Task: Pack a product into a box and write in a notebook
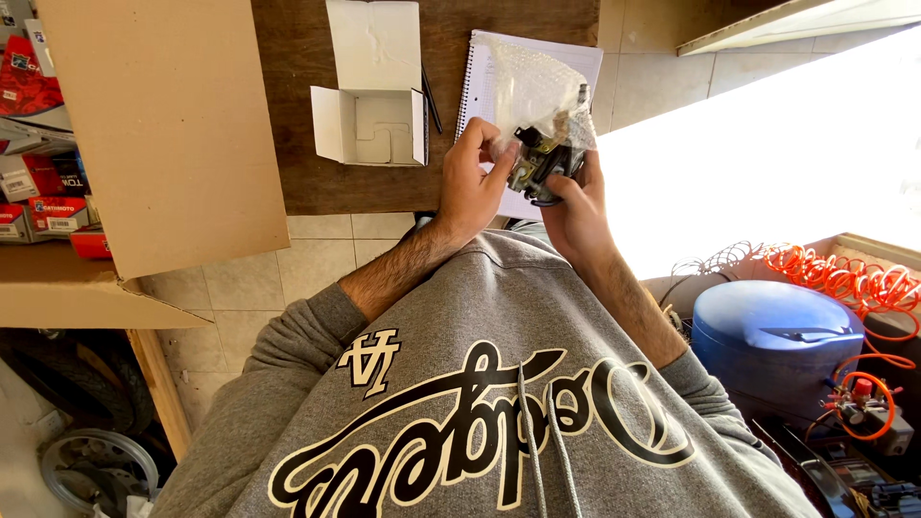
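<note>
Small dark metal part (539,165), possibly a carburettor though too cramped to tell, held up over the near edge of the wooden bench (307,144), just above the spiral notebook (484,82). Left hand (470,182) with its grip clamped on the part's left side, thumb and fingertips pinching. Right hand (576,206) with its grip closed under and around the right side, cupping it from below. Held with 2 hands, seemingly to keep it steady while the bubble wrap (532,86), bunched above the part, peels back.

Left of the notebook: 1 open white carton (369,120), flaps spread, empty inside, a dark pen (431,101) lying between the 2. Further left of the notebook: a large plain brown cardboard box (173,125), flap hanging off the bench edge, and beyond it a stack of small red and white packets (43,206) with pale rectangular labels. Right of the notebook, lower down: a blue rounded tank (772,336) with an orange coiled hose (844,278).
</note>
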